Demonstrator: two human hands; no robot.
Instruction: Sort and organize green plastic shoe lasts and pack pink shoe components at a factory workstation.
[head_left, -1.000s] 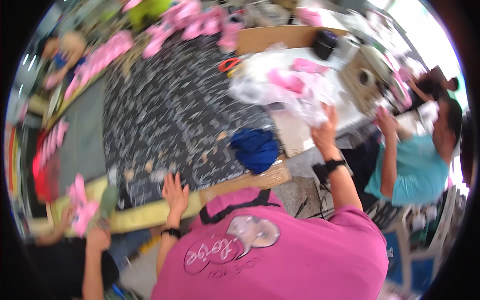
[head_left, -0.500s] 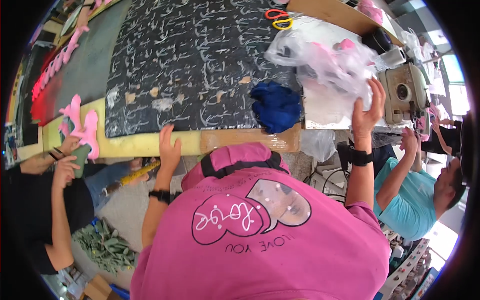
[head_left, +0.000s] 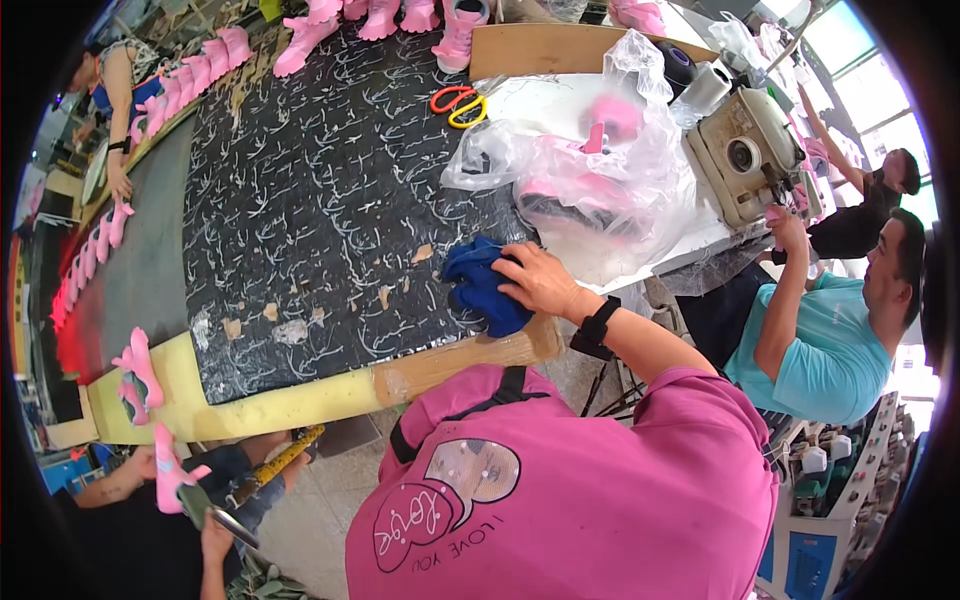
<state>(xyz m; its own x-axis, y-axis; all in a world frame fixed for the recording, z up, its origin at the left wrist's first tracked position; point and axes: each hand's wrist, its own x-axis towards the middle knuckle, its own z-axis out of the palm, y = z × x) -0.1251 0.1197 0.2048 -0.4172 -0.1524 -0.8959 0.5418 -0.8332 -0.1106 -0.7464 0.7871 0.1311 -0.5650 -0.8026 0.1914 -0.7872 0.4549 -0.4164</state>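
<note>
My right hand (head_left: 545,283) has its fingers curled onto a bunched dark blue cloth (head_left: 475,275), pressed near the front right corner of a black work mat (head_left: 310,230). Short pale thread-like scraps and tan flecks cover that mat. Beyond my right hand, a clear plastic bag (head_left: 650,170) with pink shoes inside lies on a white surface. Scissors (head_left: 460,106) with a red and a yellow handle rest beside the bag. My left hand is out of the picture.
Pink boots (head_left: 300,45) stand along the far edge, with a row of them at far left. A beige sewing machine (head_left: 742,155) and a person in a teal shirt (head_left: 815,340) are at right. At lower left a person handles a pink boot (head_left: 172,470) over a green form.
My right hand has come down from beside the plastic bag onto the blue cloth. My left hand has gone out of view. The whole view has shifted and turned.
</note>
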